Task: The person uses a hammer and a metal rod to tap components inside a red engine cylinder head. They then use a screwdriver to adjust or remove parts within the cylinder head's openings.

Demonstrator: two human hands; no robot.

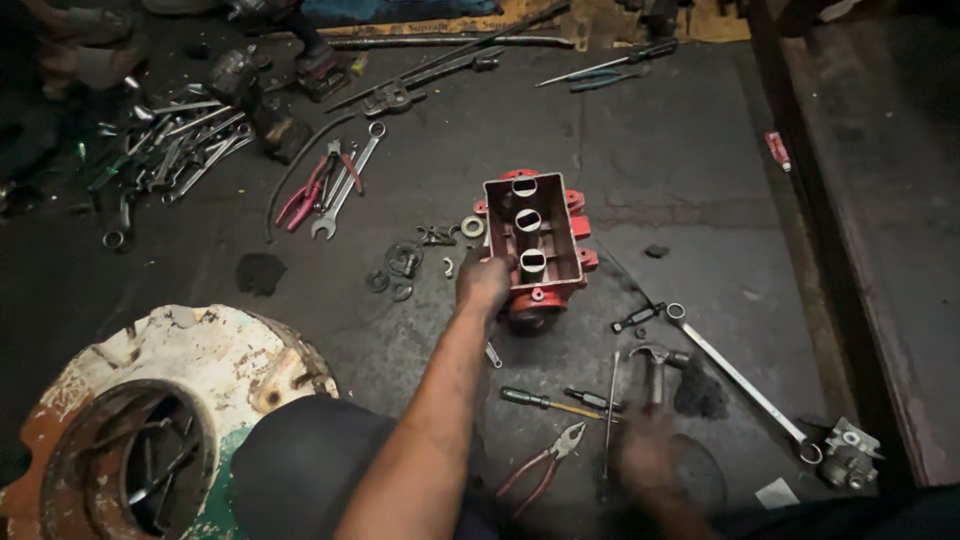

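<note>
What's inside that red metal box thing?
Inside the red engine block three pale round cylinder openings sit in a row. The left hand grips its near corner, hiding that part; the bores' depths are too dark to see.

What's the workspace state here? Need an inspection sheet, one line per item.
Surface: dark, stained concrete floor, oily patches.
Job's things: red three-bore engine block standing on the floor; hammer, screwdriver and red-handled pliers lie before the person.
Clutter: pile of spanners upper left; washers and rings beside the block; long ring spanner at right; white rusted housing lower left.
Hands: left hand grips the block's near left edge; right hand blurred, low over the tools, hold cannot be told.
Cables: thin dark hose curving by the pink pliers.
Surroundings: raised ledge along the right; cardboard at top edge.
</note>
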